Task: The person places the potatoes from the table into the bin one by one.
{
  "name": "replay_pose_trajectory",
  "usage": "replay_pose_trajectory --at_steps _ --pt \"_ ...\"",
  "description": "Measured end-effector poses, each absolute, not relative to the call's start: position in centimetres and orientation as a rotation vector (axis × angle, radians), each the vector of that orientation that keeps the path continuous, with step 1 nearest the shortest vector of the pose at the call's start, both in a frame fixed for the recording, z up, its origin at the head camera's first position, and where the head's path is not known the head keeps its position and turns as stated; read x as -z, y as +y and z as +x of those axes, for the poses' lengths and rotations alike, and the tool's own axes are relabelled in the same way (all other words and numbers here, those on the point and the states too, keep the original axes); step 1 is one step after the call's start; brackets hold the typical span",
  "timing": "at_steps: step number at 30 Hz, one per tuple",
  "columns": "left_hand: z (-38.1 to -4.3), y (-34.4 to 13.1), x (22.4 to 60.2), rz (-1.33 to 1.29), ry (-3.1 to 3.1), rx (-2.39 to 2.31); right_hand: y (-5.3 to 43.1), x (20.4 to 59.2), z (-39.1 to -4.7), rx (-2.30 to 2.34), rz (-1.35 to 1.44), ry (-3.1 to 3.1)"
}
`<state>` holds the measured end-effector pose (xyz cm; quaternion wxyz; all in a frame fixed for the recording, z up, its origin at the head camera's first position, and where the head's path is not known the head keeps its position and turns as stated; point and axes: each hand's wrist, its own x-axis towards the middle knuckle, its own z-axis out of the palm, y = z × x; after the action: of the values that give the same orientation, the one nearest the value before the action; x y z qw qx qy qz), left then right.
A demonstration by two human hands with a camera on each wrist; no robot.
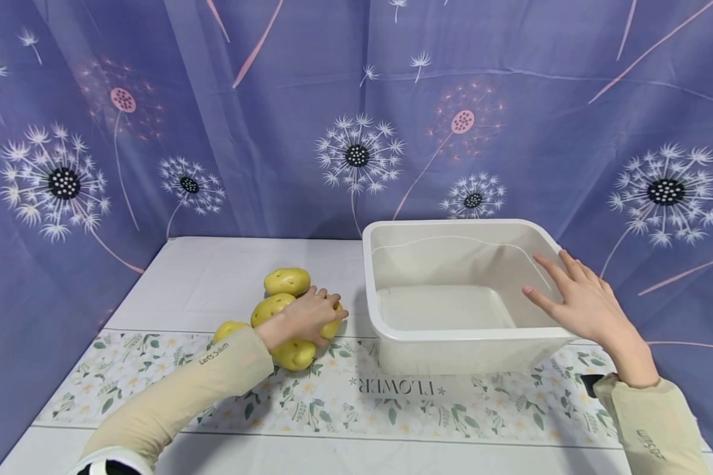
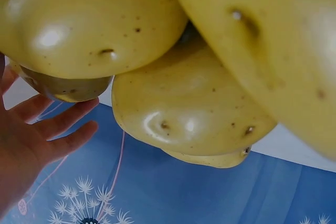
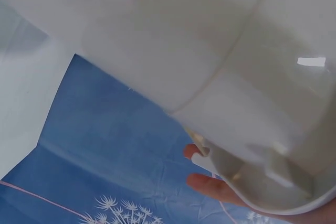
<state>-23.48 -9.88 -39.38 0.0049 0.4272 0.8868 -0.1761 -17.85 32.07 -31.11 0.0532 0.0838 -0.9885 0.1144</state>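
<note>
Several yellow potatoes (image 1: 287, 282) sit close together on the left part of the table. Over the right side of this group lies my left hand (image 1: 310, 315), its fingers spread by the rightmost potato (image 1: 331, 328). In the left wrist view those fingers (image 2: 68, 121) are extended beside a shaded potato (image 2: 71, 88), while larger potatoes fill the upper part. To the right stands a white plastic basin (image 1: 434, 334) with nothing inside. My right hand (image 1: 588, 307) is at its right rim with fingers spread; in the right wrist view, fingers (image 3: 212, 186) show just beyond the rim.
A floral runner (image 1: 333, 409) with printed lettering crosses the white table (image 1: 214, 264). Purple-blue cloth (image 1: 273, 132) with dandelion prints hangs behind and at both sides. One potato (image 1: 228, 330) is partly behind my left forearm.
</note>
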Motion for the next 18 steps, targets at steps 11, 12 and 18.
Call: replay_pose_trajectory --at_steps 11,12,18 --pt "-23.55 -9.78 39.32 1.326 2.791 0.514 32.08 31.1 -17.81 -0.316 0.256 -3.019" --pt "-23.57 -9.78 39.28 1.328 2.797 0.512 32.08 31.1 -17.81 -0.314 0.255 -3.018" --pt "-23.56 -10.0 38.71 1.359 2.826 0.496 32.02 31.13 -17.73 -0.306 0.256 -3.016"
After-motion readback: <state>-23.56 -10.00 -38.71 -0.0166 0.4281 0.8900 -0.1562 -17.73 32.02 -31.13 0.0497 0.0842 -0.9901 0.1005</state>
